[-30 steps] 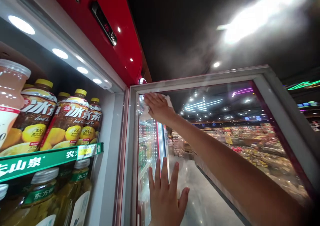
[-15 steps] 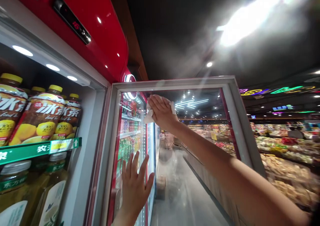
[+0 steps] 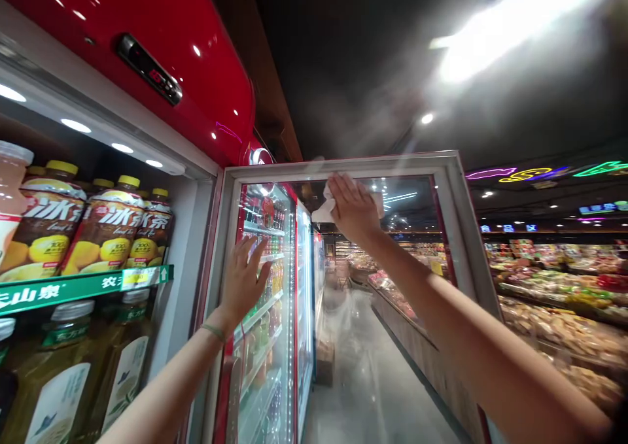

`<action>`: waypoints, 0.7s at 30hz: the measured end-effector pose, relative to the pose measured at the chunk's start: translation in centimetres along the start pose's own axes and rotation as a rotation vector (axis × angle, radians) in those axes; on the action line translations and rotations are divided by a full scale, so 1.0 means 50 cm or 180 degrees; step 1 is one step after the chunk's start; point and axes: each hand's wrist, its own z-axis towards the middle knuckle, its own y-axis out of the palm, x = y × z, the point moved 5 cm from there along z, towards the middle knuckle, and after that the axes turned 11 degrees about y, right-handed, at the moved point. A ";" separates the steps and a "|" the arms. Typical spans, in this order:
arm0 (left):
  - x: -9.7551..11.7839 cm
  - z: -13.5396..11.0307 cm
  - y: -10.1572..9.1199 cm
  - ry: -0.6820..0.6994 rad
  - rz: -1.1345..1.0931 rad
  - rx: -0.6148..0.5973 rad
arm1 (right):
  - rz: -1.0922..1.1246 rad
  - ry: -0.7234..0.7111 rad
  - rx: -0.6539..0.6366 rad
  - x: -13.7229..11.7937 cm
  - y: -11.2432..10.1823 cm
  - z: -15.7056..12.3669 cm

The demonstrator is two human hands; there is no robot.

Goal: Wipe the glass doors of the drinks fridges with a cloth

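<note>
My right hand point(image 3: 354, 207) presses a white wiping cloth point(image 3: 322, 212) flat to the glass near the top of an open cooler door point(image 3: 353, 167). Part of the cloth is hidden under the palm and fingers. Lower and to the left, my left hand point(image 3: 241, 279) is raised with its fingers apart, holding nothing. It is by the door's left side; whether it touches the glass I cannot tell. The pane below my right hand looks hazy and streaked.
The red cooler point(image 3: 206, 71) stands open at left, with yellow-capped iced tea bottles point(image 3: 110, 228) above a green shelf strip point(image 3: 93, 291) and larger bottles point(image 3: 125, 365) below. Through the glass show an aisle floor point(image 3: 358, 365) and other lit coolers. Produce displays point(image 3: 554, 320) are at right.
My right hand has slid the cloth rightward and slightly up over the glass. My left hand has moved up and a little left, with more forearm in view. The camera view has shifted slightly.
</note>
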 end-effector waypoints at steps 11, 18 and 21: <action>-0.028 -0.014 0.012 0.0437 0.0160 -0.0121 | -0.0428 0.0447 0.0174 0.077 -0.027 -0.031; -0.022 -0.011 0.009 0.0533 0.0196 0.0018 | -0.0507 0.0218 -0.0070 0.118 -0.029 -0.043; -0.024 -0.013 0.013 0.0595 0.0240 0.0029 | -0.0603 0.0618 0.0118 0.144 -0.032 -0.052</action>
